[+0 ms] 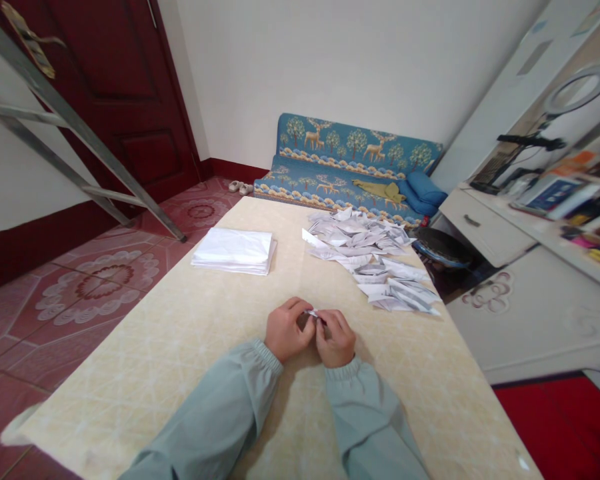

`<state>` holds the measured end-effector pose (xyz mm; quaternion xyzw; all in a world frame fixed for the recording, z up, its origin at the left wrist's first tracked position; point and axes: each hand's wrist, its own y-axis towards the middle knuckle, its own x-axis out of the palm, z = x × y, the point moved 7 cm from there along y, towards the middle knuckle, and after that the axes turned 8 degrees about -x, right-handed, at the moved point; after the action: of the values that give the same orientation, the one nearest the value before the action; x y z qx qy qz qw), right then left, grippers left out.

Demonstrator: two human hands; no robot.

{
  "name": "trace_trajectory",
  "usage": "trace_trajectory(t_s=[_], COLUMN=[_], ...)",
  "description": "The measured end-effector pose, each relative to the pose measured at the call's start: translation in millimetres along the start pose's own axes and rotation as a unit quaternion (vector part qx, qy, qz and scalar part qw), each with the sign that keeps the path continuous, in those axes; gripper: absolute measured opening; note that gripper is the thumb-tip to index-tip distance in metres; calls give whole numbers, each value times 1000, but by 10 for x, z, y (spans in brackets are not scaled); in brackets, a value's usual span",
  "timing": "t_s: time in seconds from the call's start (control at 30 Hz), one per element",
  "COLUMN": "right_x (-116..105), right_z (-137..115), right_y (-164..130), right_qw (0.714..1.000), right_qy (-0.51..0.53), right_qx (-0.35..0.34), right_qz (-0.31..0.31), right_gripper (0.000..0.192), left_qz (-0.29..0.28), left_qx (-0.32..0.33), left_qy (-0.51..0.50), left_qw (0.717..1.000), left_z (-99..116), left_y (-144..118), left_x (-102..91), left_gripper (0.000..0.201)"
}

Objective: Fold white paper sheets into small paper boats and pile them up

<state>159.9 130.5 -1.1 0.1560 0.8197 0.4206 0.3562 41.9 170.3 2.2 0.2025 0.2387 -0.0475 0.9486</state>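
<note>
My left hand point(289, 330) and my right hand point(335, 338) meet above the middle of the table, fingers pinched together. Between their fingertips is a small piece of folded paper point(312, 313), mostly covered by the fingers. Beyond my left hand lies a neat stack of white paper sheets point(234, 249). A loose heap of folded paper pieces point(360, 233), white and grey, spreads over the far right part of the table.
A pale yellow patterned cloth covers the table point(190, 360). Behind it stands a blue sofa point(305, 170) with a deer print. A metal ladder point(95, 147) leans at the left near a dark red door point(120, 80). At the right is a cluttered white cabinet point(545, 293).
</note>
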Motion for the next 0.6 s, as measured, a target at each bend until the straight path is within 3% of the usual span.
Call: trace_trajectory(t_s=[0.1, 0.27, 0.6], right_x=[-6, -1, -29], right_z=[-26, -55, 11], right_y=[8, 14, -6], right_qw=[1000, 999, 999], right_qy=[-18, -39, -28], right_qx=[-8, -16, 0], right_qz=[3, -3, 31], right_gripper=[21, 21, 21], left_qz=[28, -20, 44], left_qx=[14, 73, 40], left_qy=[47, 44, 72], left_qw=[998, 996, 996], left_z=[41, 95, 5], left_y=[-13, -23, -18], left_x=[-42, 27, -4], left_gripper=[23, 28, 17])
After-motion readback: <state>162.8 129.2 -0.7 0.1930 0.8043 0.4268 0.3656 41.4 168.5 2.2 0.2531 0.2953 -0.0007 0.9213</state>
